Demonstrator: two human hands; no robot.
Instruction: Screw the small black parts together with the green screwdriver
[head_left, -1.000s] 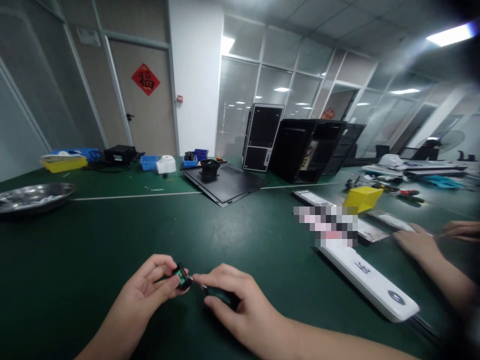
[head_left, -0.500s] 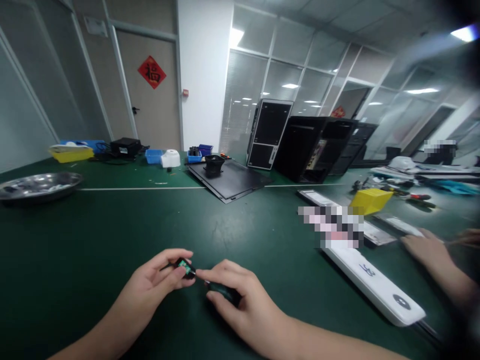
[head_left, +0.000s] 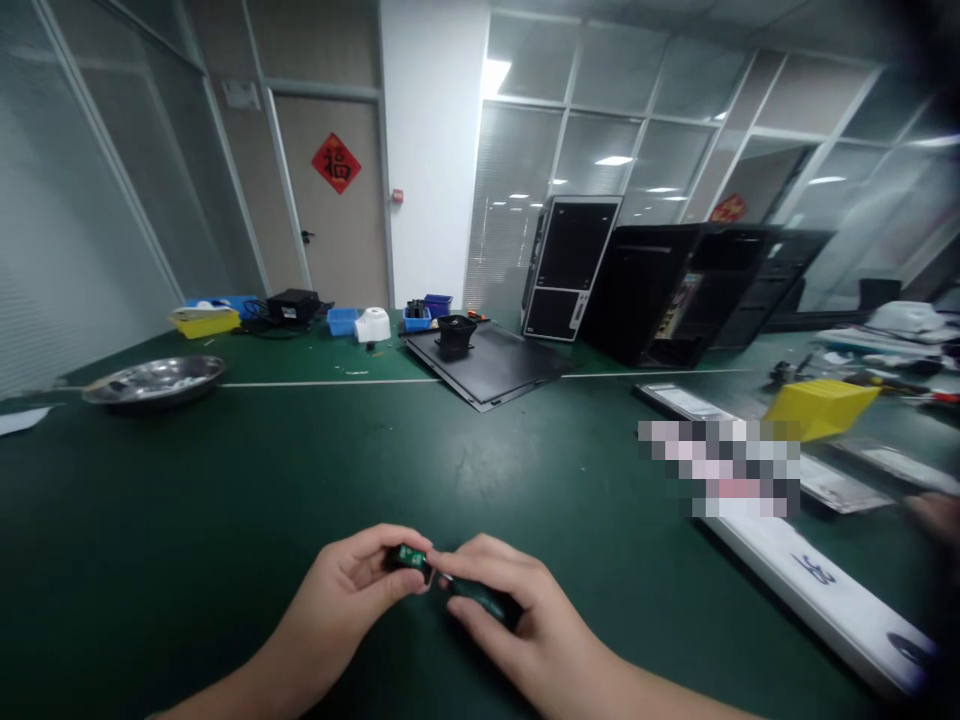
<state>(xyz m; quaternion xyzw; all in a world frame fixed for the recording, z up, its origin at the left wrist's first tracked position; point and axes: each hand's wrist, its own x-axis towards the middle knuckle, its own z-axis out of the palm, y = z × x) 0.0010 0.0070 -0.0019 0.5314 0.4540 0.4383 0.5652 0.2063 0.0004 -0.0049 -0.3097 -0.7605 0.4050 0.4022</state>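
My left hand pinches a small black component with a green circuit board showing on it. My right hand is shut around the dark handle of a small screwdriver. Its thin metal shaft reaches toward the component, and the tip is hidden by my fingers. Both hands are close together, just above the green work mat. A co-worker's hand shows at the right edge, blurred.
A long white bar lies on the right, beyond it a yellow box. A steel dish sits on the left. Farther back are a flat black panel, black computer cases, and blue bins.
The view has turned left, shifting the table items rightward. My hands have drawn closer together, and the component now lies more level. The co-worker's hand has mostly left the view.
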